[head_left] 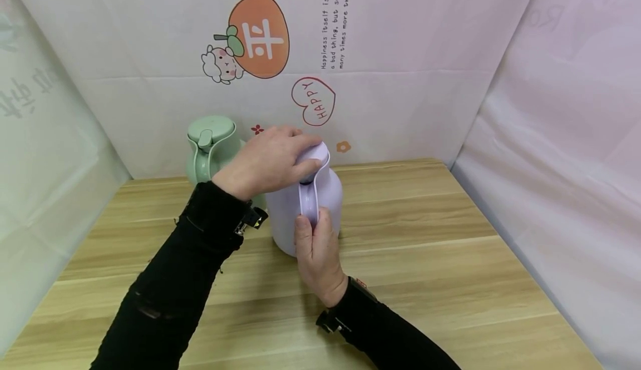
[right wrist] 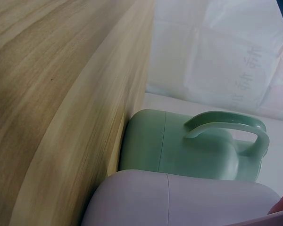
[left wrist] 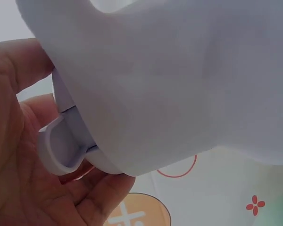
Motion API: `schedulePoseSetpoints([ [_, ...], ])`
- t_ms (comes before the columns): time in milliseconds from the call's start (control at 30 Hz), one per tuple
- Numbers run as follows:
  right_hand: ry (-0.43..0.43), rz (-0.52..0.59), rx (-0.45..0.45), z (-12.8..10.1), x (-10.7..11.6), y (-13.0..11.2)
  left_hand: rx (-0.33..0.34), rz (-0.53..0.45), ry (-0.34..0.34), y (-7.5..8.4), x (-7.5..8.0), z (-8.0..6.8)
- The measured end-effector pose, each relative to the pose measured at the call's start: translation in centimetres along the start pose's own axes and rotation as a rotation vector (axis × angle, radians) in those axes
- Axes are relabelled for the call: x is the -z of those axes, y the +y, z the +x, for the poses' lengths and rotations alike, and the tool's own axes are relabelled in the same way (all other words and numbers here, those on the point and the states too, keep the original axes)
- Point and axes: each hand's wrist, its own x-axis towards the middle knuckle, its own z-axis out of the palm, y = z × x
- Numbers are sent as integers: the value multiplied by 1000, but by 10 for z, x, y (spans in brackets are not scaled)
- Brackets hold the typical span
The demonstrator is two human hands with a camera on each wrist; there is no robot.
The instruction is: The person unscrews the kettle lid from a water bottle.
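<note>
Matt plastic lilac jug (head_left: 284,217), smooth green jug (right wrist: 198,150), wood-grained tabletop (head_left: 425,259), creased cloth backdrop (head_left: 415,80)

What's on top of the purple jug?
On the purple jug is a lid, gripped by the left hand, which hides part of it in the head view.

The head view is softly bright; the lilac jug (left wrist: 151,84) looks dim from the left wrist.

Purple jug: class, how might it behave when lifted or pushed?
The purple jug is probably stiff, as it shows no visible dents. Looking smooth, it may be slippery, though the handle offers a grip. Taller than wide, it could tip if pushed near the lid.
</note>
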Motion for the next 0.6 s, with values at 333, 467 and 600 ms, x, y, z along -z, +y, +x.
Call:
schedulePoseSetpoints([
  [333,-8,-4,-12,0,0,1,66,50,30,5,-2,2],
  [467,-12,4,-7,-1,0,1,88,61,49,7,-2,2],
  [600,-14,15,-5,-1,0,1,103,86,73,10,-2,4],
])
